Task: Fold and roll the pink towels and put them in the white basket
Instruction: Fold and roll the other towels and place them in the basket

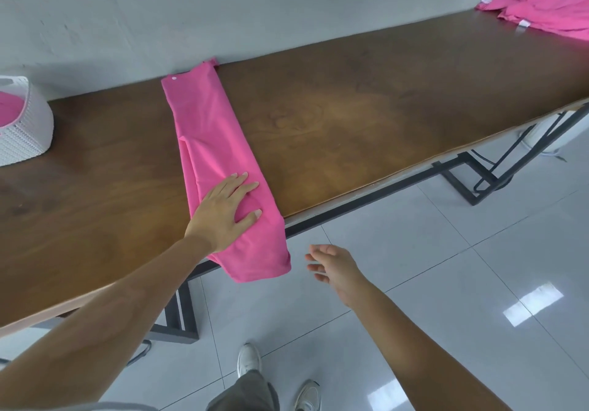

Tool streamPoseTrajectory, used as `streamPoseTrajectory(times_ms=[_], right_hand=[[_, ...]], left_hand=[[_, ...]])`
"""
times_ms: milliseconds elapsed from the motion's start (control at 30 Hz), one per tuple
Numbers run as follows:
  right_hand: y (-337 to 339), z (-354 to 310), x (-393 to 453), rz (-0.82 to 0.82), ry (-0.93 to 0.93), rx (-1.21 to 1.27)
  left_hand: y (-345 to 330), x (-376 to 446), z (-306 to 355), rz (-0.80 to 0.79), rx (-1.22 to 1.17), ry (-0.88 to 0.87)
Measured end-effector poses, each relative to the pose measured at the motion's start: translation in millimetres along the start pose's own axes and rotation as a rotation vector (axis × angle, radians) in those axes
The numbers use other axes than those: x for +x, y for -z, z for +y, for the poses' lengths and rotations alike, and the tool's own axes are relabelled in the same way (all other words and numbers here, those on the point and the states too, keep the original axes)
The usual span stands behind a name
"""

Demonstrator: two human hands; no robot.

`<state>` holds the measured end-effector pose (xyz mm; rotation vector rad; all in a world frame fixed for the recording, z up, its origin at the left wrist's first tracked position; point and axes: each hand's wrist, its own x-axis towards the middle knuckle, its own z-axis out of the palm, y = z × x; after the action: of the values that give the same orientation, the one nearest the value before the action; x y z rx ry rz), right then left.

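Towel (216, 142): folded strip across table (350, 107), near end overhanging; small white tag, unreadable. Left hand (223, 209): flat, fingers straight, pressing towel. Right hand (334, 267): relaxed, empty, beside overhang. Basket (28, 130): far left.

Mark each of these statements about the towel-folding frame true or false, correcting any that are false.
1. The left hand presses flat on the folded towel. True.
2. The right hand grips the towel's hanging end. False: it hovers open beside that end, holding nothing.
3. The towel's near end hangs over the table edge. True.
4. The white basket stands at the table's right end. False: it stands at the left end; the pile of pink towels lies at the right.
5. The basket already holds something pink. True.
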<state>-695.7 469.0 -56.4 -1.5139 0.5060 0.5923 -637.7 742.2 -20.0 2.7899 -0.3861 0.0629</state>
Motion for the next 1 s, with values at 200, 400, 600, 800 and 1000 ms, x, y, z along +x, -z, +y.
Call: streamPoseTrajectory(times_ms=[200, 400, 600, 800, 1000], right_hand=[[-23, -90, -11, -0.052, 0.206, -0.058], [-49, -147, 2, -0.095, 0.330, -0.134], [-74, -193, 38, -0.099, 0.355, -0.230], [-100, -233, 77, -0.084, 0.380, -0.299], [-118, -250, 108, -0.061, 0.373, -0.292]], left_hand=[[0, 0, -1, -0.007, 0.004, -0.017], [11, 11, -8, 0.114, -0.394, 0.071], [45, 44, -49, 0.244, -0.379, 0.099], [78, 92, -118, 0.287, -0.296, 0.196], [94, 144, -173, 0.220, -0.286, 0.397]])
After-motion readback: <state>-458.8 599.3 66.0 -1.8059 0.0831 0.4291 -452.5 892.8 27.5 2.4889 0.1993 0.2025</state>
